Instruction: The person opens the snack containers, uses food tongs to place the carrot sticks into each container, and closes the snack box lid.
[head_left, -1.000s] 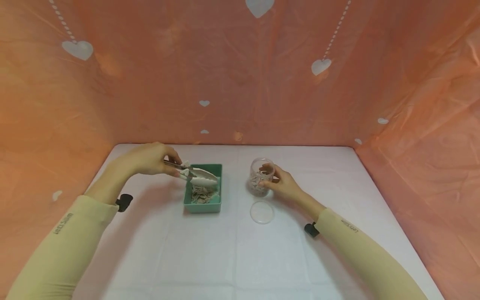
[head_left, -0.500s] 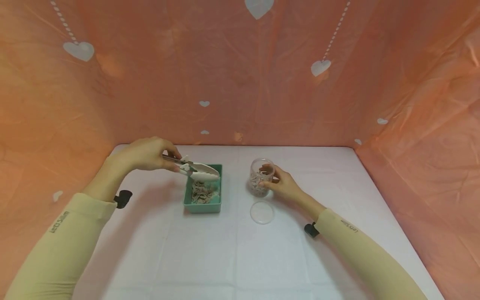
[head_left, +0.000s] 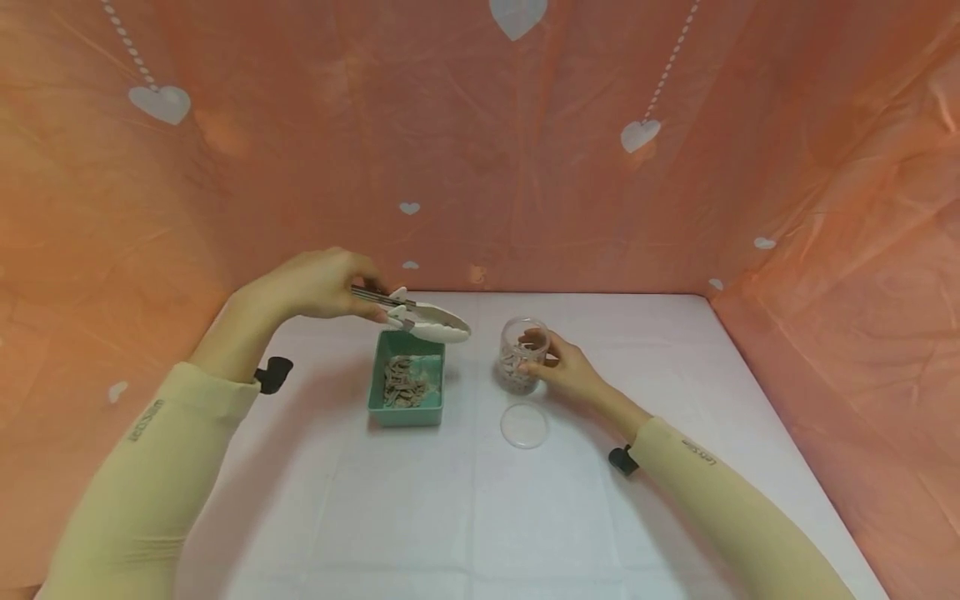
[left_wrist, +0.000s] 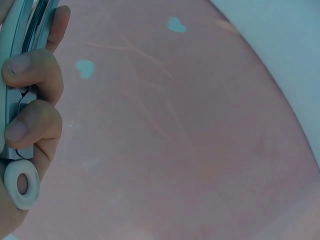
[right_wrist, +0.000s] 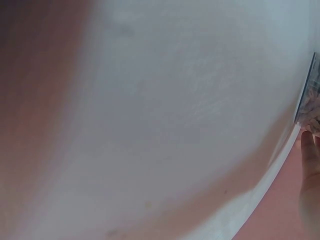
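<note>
My left hand (head_left: 326, 285) grips a pair of tongs (head_left: 442, 327) with metal handles and white scalloped heads. Curled fingers and the white ring at the handle end (left_wrist: 21, 184) show in the left wrist view. The tong heads hang over the back right corner of a green rectangular box (head_left: 405, 418), pointing right; I cannot tell if anything is between them. Greyish-brown strips (head_left: 402, 383) lie in the box. With fingers and thumb around it, my right hand (head_left: 573, 372) holds a clear jar (head_left: 512, 367) standing upright, lidless, partly filled with similar strips.
A round clear lid (head_left: 524, 426) lies flat on the white-covered table (head_left: 420, 508), just in front of the jar. Orange sheeting (head_left: 322, 167) with white hearts walls the back and both sides of the table.
The tongs have risen out of the green box and shifted right and back with my left hand. My right hand and the jar stay where they were.
</note>
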